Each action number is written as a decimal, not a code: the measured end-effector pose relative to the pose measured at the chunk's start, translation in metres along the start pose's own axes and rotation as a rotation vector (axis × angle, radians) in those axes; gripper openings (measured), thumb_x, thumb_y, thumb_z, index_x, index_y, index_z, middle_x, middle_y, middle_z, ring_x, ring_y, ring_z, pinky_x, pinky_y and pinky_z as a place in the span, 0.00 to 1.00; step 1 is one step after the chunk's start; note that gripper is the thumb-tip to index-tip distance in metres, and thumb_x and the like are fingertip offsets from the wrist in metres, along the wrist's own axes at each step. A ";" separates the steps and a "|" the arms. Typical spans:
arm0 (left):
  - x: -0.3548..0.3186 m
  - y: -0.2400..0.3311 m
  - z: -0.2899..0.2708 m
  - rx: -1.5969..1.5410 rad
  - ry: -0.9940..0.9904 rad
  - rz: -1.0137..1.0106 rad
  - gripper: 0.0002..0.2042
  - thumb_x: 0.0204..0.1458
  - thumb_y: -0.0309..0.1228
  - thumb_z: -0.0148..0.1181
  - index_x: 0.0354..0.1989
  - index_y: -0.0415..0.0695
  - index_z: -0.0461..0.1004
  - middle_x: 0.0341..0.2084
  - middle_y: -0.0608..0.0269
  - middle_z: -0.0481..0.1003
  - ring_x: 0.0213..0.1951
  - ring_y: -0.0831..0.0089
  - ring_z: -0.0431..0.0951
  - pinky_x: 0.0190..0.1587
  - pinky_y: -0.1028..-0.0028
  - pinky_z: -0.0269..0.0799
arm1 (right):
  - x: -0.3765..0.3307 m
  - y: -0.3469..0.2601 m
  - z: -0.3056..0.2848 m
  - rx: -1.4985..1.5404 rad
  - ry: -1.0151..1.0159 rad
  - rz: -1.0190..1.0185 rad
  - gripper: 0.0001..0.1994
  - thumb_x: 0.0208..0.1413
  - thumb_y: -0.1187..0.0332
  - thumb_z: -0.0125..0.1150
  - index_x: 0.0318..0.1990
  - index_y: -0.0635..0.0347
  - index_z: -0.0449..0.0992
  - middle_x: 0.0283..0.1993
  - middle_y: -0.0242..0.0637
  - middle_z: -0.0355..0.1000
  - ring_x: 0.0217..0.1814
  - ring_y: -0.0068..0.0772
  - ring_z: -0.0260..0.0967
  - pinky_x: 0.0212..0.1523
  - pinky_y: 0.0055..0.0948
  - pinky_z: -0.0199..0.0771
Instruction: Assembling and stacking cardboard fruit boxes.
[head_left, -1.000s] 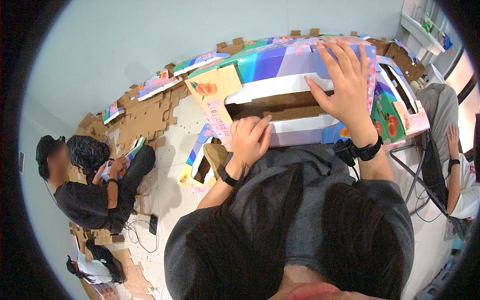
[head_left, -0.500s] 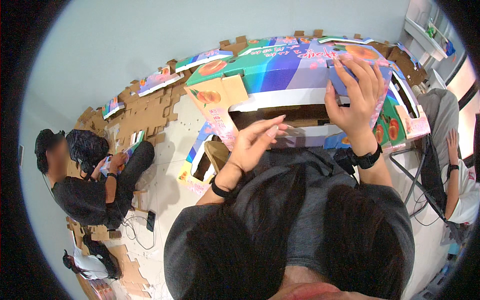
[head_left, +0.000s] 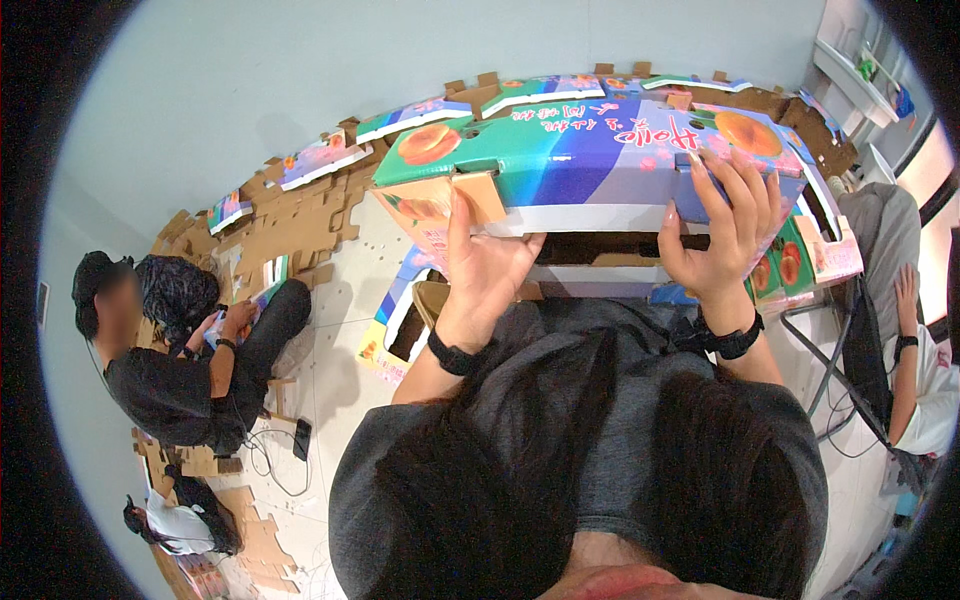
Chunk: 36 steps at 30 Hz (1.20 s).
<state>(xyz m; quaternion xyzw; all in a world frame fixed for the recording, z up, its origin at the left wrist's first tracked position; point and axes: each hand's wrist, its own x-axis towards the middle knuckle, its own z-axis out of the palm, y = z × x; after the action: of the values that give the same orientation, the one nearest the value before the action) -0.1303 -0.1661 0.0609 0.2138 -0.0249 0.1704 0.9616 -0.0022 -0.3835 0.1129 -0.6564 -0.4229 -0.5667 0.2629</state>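
A printed cardboard box (head_left: 570,140), green, blue and purple with peach pictures, is tilted on its side in front of me, a long dark opening along its near face. My left hand (head_left: 485,265) grips its near left corner: the thumb lies up against the peach-coloured corner flap (head_left: 480,197), and the fingers reach in under the white edge, their tips partly hidden. At the right corner, my right hand (head_left: 722,225) is closed over the blue-purple flap (head_left: 702,193), fingers bent onto the top edge and thumb on the near side.
Other printed box pieces (head_left: 400,325) stand below and beside the box. Flat brown cardboard (head_left: 280,235) and several printed blanks line the wall. A seated person (head_left: 165,370) handles a carton at left; another person sits lower left. At right are a person's leg and hand (head_left: 905,295).
My left hand has moved left and up from in front of the opening and taken hold of the left corner. The box has tipped slightly; my right hand stays at its corner.
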 end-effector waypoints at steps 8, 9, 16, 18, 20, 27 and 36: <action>0.028 -0.004 0.001 0.010 -0.080 0.151 0.39 0.52 0.54 0.65 0.68 0.48 0.58 0.65 0.55 0.63 0.66 0.56 0.62 0.69 0.52 0.55 | -0.002 0.002 0.000 -0.025 0.006 0.023 0.24 0.45 0.65 0.65 0.54 0.53 0.77 0.58 0.34 0.73 0.64 0.42 0.64 0.72 0.48 0.47; 0.029 -0.004 0.000 -0.022 -0.129 0.142 0.37 0.53 0.52 0.65 0.68 0.47 0.59 0.65 0.54 0.63 0.66 0.55 0.62 0.69 0.51 0.55 | -0.003 0.003 0.000 -0.024 0.008 0.028 0.24 0.45 0.65 0.65 0.54 0.54 0.77 0.58 0.35 0.72 0.64 0.42 0.64 0.72 0.49 0.47; 0.032 -0.004 -0.006 -0.118 -0.155 0.117 0.28 0.59 0.42 0.61 0.65 0.45 0.62 0.63 0.52 0.66 0.65 0.55 0.65 0.69 0.52 0.58 | -0.001 0.008 -0.001 0.003 -0.048 0.073 0.28 0.44 0.64 0.66 0.58 0.55 0.74 0.61 0.38 0.69 0.67 0.45 0.61 0.74 0.51 0.44; 0.033 -0.004 -0.005 -0.120 -0.180 0.106 0.27 0.60 0.41 0.60 0.64 0.44 0.63 0.62 0.51 0.67 0.65 0.56 0.65 0.69 0.53 0.58 | 0.000 0.008 -0.002 0.029 -0.090 0.063 0.32 0.44 0.63 0.67 0.61 0.56 0.71 0.64 0.39 0.66 0.70 0.46 0.58 0.74 0.51 0.42; 0.033 -0.003 -0.004 -0.120 -0.182 0.091 0.26 0.60 0.41 0.59 0.64 0.43 0.63 0.62 0.51 0.67 0.64 0.56 0.65 0.68 0.54 0.59 | 0.001 0.010 -0.004 0.065 -0.133 0.074 0.35 0.44 0.62 0.68 0.64 0.56 0.68 0.67 0.39 0.63 0.73 0.47 0.54 0.74 0.51 0.41; 0.030 -0.004 -0.001 -0.084 -0.152 0.066 0.21 0.60 0.42 0.61 0.59 0.50 0.68 0.56 0.60 0.71 0.60 0.61 0.69 0.64 0.60 0.65 | -0.006 0.014 0.002 -0.026 -0.283 0.078 0.46 0.35 0.66 0.70 0.69 0.51 0.61 0.73 0.38 0.54 0.78 0.47 0.44 0.76 0.53 0.36; 0.030 -0.004 -0.006 -0.109 -0.163 0.080 0.24 0.60 0.41 0.60 0.61 0.46 0.65 0.58 0.57 0.69 0.62 0.60 0.68 0.66 0.59 0.65 | -0.014 0.014 0.016 -0.110 -0.158 0.065 0.46 0.31 0.73 0.65 0.68 0.49 0.62 0.71 0.36 0.56 0.78 0.46 0.45 0.76 0.54 0.38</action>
<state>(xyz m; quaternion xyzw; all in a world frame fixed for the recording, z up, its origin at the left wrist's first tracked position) -0.1007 -0.1577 0.0573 0.1734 -0.1208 0.1889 0.9590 0.0177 -0.3812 0.0973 -0.7259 -0.3890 -0.5267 0.2105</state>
